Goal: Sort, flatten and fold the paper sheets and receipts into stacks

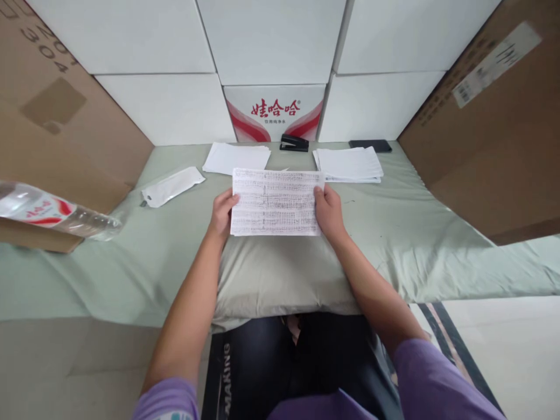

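Note:
Between my two hands, a stack of printed paper sheets [276, 204] is held up over the front of the cloth-covered surface. My left hand [222, 214] grips its left edge, thumb on top and the other fingers mostly hidden behind. On the right edge, my right hand [329, 211] pinches the sheets the same way. Beyond them lies a pile of white paper [236, 158] at the left and another paper pile [348, 164] at the right. A black stapler [294, 143] rests between these piles, near the boxes.
A white packet [172, 186] lies on the green cloth [280, 274] to the left, near a plastic water bottle [48, 210]. White boxes [166, 108] form a wall behind. Cardboard boxes stand left [65, 134] and right [494, 134]. A dark phone [371, 145] lies at the back right.

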